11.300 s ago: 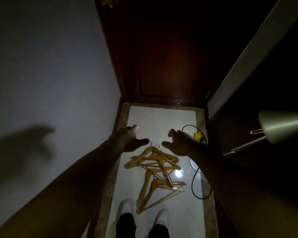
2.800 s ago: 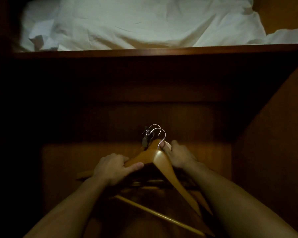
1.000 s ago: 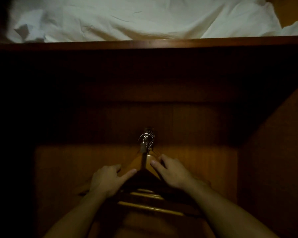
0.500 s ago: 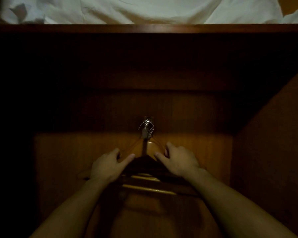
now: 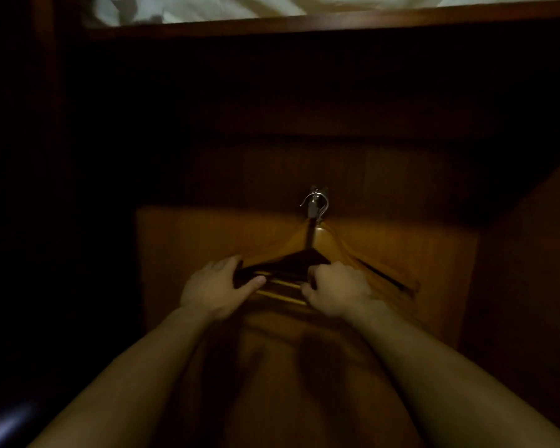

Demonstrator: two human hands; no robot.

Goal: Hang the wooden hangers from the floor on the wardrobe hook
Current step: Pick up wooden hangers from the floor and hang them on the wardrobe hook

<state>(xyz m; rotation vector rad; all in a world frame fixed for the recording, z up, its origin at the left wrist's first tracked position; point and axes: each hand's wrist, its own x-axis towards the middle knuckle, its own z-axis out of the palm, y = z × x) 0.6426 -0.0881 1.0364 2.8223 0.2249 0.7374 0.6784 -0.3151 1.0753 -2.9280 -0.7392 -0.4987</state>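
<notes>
A stack of wooden hangers (image 5: 324,244) hangs by its metal necks on the wardrobe hook (image 5: 315,202) at the back panel. My left hand (image 5: 214,287) grips the hangers' left arm, thumb underneath and fingers over the top. On the other side my right hand (image 5: 335,294) curls round the bars near the right arm. The stack's lower edge tilts out toward me between both hands. How many hangers are in the stack I cannot tell in the dim light.
The wardrobe's wooden back panel (image 5: 207,240) is lit below a dark shelf edge (image 5: 304,25), with white bedding (image 5: 240,4) above it. A side wall (image 5: 530,253) closes the right. The left is in darkness.
Both hands have slid down from near the necks to the hangers' arms and bars and closed their fingers round them. The metal necks stay on the hook.
</notes>
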